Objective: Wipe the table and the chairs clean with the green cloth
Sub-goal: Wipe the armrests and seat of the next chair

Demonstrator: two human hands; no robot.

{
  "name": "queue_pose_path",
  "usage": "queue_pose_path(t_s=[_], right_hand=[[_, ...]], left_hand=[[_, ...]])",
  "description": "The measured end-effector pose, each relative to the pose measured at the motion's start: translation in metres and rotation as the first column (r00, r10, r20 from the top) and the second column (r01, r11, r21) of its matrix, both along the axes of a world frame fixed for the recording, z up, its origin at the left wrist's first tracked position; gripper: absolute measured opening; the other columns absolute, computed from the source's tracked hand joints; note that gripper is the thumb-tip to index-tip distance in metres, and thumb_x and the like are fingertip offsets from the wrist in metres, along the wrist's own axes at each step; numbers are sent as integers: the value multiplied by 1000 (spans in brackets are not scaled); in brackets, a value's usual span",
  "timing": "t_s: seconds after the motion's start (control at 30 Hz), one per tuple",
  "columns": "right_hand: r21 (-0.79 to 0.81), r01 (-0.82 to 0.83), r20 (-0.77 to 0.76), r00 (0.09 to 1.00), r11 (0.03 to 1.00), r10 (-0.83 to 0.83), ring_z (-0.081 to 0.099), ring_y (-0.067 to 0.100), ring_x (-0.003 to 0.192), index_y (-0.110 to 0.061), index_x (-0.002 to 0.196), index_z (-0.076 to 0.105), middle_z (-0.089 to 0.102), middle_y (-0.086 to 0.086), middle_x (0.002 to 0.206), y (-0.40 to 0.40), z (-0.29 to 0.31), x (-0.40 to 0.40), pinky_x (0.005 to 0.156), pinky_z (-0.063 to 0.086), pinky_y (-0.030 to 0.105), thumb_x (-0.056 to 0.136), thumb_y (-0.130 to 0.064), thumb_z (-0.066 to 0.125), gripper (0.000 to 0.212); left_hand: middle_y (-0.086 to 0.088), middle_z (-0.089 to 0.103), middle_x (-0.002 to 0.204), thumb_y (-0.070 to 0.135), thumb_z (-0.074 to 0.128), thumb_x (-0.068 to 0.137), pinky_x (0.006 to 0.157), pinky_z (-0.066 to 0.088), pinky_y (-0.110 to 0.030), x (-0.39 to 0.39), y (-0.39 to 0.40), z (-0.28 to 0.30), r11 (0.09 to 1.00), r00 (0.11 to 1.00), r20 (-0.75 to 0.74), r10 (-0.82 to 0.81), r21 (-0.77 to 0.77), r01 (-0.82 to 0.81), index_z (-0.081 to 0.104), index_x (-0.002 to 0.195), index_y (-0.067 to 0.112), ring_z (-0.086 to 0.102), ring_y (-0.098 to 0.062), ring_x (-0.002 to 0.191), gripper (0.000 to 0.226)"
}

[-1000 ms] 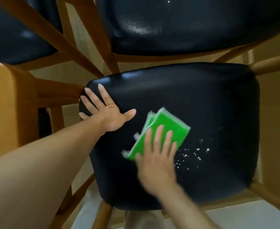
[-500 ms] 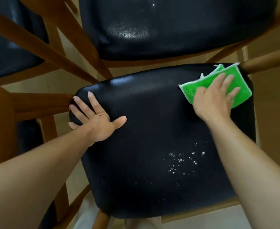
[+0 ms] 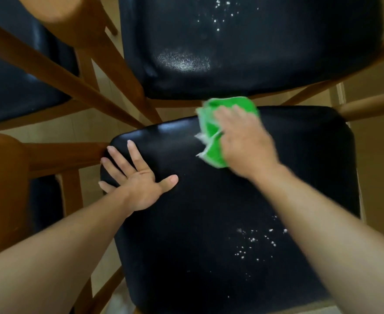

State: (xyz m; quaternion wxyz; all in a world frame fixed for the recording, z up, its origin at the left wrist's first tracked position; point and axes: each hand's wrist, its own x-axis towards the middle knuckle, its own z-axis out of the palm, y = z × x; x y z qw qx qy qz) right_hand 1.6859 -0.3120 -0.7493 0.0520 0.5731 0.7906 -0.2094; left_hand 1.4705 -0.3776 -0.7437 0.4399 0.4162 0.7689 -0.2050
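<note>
Pressing down on the cloth, the right hand lies flat on it at the far edge of the near seat, close to the middle of that edge. Its fingers are straight and spread over the green cloth — they push it, they do not curl round it. The cloth is folded and bunched, with a white edge showing on its left side; the hand and cloth look blurred.

The left hand rests flat on the near seat's far left corner, palm down, fingers wide apart, holding nothing. Its fingertips reach the seat's rim, next to a wooden rail.

White crumbs lie on the near seat, on its right side, close to the right forearm and well apart from the cloth.

A second seat stands just past the near one. It is black and shiny too, with more white crumbs near its far edge and a dull smear toward its near left part. A third seat shows at the far left, behind slanting wooden legs. The floor under the chairs is pale tan.
</note>
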Motion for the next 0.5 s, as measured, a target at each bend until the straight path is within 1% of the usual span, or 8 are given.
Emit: queue_pose_path(t_s=[0.07, 0.1, 0.17, 0.27, 0.3, 0.33, 0.43, 0.5], right_hand=[[54, 210, 34, 977, 976, -212, 41, 34, 129, -7, 137, 48, 48, 17, 141, 11, -1, 47, 111, 26, 42, 86, -25, 23, 59], [75, 328, 28, 943, 942, -331, 42, 34, 128, -5, 135, 50, 50, 18, 139, 12, 0, 67, 112, 27, 42, 84, -23, 25, 60], [77, 504, 36, 861, 860, -507, 35, 34, 135, -5, 138, 48, 46, 16, 144, 9, 0, 83, 115, 22, 47, 83, -24, 25, 63], [113, 614, 80, 778, 781, -623, 23, 37, 142, -11, 143, 44, 37, 11, 152, 3, -4, 44, 116, 13, 53, 85, -25, 26, 62], [112, 609, 92, 780, 785, -619, 22, 37, 143, -13, 143, 44, 36, 10, 153, 1, -4, 25, 115, 12, 53, 87, -25, 29, 59], [96, 572, 96, 809, 815, -579, 22, 36, 143, -15, 143, 44, 36, 8, 153, -1, -3, 5, 114, 13, 53, 88, -25, 30, 58], [15, 370, 94, 924, 929, -370, 24, 29, 143, -23, 144, 42, 37, 1, 152, -7, -2, -59, 114, 12, 47, 88, -34, 23, 60], [-23, 172, 60, 984, 985, -170, 28, 26, 140, -28, 141, 43, 42, -2, 148, -13, 0, -104, 112, 13, 47, 92, -40, 17, 57]], left_hand=[[2, -68, 105, 84, 57, 62, 106, -13, -66, -1, 0, 0, 1000, 1000, 16, -5, -12, 5, -66, 89, 41, -43, -34, 132, 133], [1, -69, 104, 83, 56, 63, 106, -14, -66, -1, -1, 0, 1000, 1000, 24, -7, -16, 7, -66, 88, 40, -44, -34, 131, 133], [-2, -70, 104, 82, 56, 65, 105, -15, -65, 0, 0, 0, 1000, 999, 32, -5, -24, 6, -67, 88, 38, -46, -34, 129, 133], [-5, -69, 105, 81, 55, 67, 105, -16, -65, 1, 1, 2, 999, 999, 37, 16, -45, -15, -67, 88, 35, -47, -36, 128, 133], [-5, -69, 104, 81, 55, 68, 105, -16, -66, 2, 1, 2, 999, 999, 37, 19, -46, -17, -68, 87, 34, -47, -36, 128, 133], [-6, -69, 104, 80, 54, 69, 105, -16, -65, 2, 2, 2, 999, 999, 35, 19, -49, -17, -68, 86, 33, -47, -37, 128, 132], [-11, -68, 111, 77, 53, 74, 105, -15, -65, 4, 3, 5, 998, 998, 60, 20, -68, -16, -68, 90, 30, -48, -38, 127, 130], [-15, -60, 128, 71, 54, 78, 106, -14, -65, 4, 2, 8, 999, 997, 70, 20, -43, -17, -61, 113, 25, -45, -38, 129, 129]])
